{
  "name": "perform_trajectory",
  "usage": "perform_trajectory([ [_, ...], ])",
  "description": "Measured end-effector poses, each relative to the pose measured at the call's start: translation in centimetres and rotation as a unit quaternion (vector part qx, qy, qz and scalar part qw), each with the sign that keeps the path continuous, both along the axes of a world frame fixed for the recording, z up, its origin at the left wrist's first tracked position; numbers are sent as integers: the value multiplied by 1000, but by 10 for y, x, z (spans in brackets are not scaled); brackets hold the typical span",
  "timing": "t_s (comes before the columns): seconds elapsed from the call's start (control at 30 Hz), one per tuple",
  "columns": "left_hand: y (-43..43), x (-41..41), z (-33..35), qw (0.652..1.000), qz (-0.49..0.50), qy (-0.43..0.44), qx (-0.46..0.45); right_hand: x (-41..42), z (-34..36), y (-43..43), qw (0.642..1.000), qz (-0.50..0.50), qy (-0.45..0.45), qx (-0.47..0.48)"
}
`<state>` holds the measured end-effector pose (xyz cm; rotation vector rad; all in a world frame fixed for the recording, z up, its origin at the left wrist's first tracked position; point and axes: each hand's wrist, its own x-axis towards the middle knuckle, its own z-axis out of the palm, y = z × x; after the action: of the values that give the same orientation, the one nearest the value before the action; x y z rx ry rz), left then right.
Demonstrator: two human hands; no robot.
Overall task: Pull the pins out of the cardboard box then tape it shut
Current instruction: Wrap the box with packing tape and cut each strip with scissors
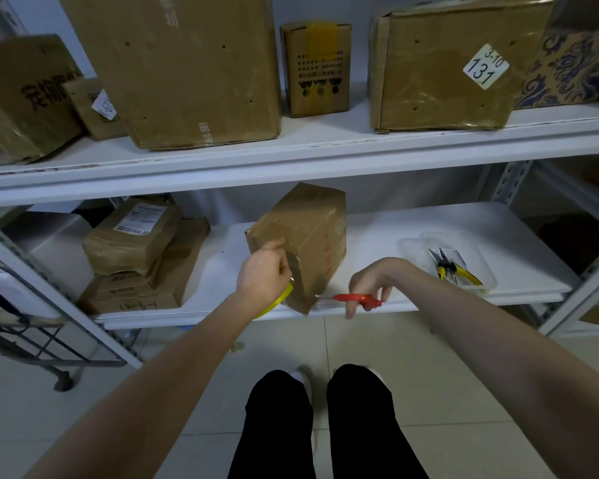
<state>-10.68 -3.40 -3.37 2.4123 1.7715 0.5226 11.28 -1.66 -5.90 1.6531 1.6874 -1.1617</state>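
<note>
Ten cardboard boxes (305, 236), one scissors (357, 299), one pliers (459, 273).

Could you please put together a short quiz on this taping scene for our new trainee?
1. Multiple choice: what does the right hand hold? A) pliers B) red scissors C) a marker
2. True or false: the box being taped sits on the top shelf.
3. Fill in: the pliers lie in a clear ____ on the lower shelf.

Key
1. B: the scissors point at the box's lower corner.
2. False: it stands tilted on the lower shelf, while the left hand presses tape against it, with the yellow tape roll under that hand.
3. tray
</note>
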Motion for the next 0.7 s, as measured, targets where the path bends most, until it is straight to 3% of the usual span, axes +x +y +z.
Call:
perform_trajectory([
  [0.13,3,-1,-3,999,11,-41,0,36,-10,-4,997,-51,-49,-27],
  [0.2,3,1,-3,999,6,-44,4,48,-16,-8,988,-143,-29,48],
  [0.3,2,3,-4,999,6,-44,2,53,-37,0,941,-278,37,189],
  [0.43,2,2,-8,999,2,-40,6,33,-60,15,917,-297,16,264],
  [0.53,3,-1,-10,999,-1,-42,6,15,-68,21,899,-325,61,287],
  [0.6,4,-2,-11,999,-7,-49,8,2,-67,23,843,-365,127,374],
  [0.7,5,-3,-11,997,-19,-71,19,-24,-42,11,701,-333,208,596],
])
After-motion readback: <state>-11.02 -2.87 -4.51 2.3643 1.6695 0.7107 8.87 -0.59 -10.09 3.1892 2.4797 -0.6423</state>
